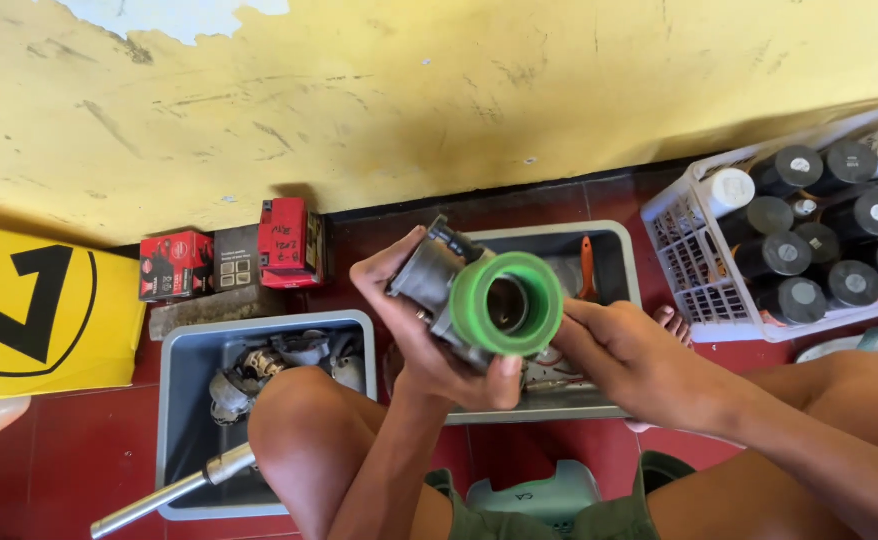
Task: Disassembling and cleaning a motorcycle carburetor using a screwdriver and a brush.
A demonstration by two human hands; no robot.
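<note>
Person squats over a red tiled floor (pixel 79 450), both hands up on a grey metal engine part (pixel 429 275) with a green rubber sleeve (pixel 509 300) on its open end, held above the near edge of the grey tray (pixel 619 260) by the wall. Left hand (pixel 429 340) wraps the metal body from below, thumb pressed against the sleeve's lower rim; right hand (pixel 629 360) has fingers closed on the sleeve's right side. Sleeve looks seated squarely round the mouth, so that fitting seems mostly done; whether it is pushed fully home can't be told. Second grey tray (pixel 174 400) at left holds more metal parts (pixel 289 365), untouched, so more work probably remains. A metal tool handle (pixel 169 490) lies over its near edge. Red boxes (pixel 229 255) sit against the yellow wall, white crate (pixel 689 250) of black cans (pixel 819 240) at right. Hidden: back of the part, right fingertips, most of the far tray's contents; an orange handle (pixel 587 265) pokes out there.
</note>
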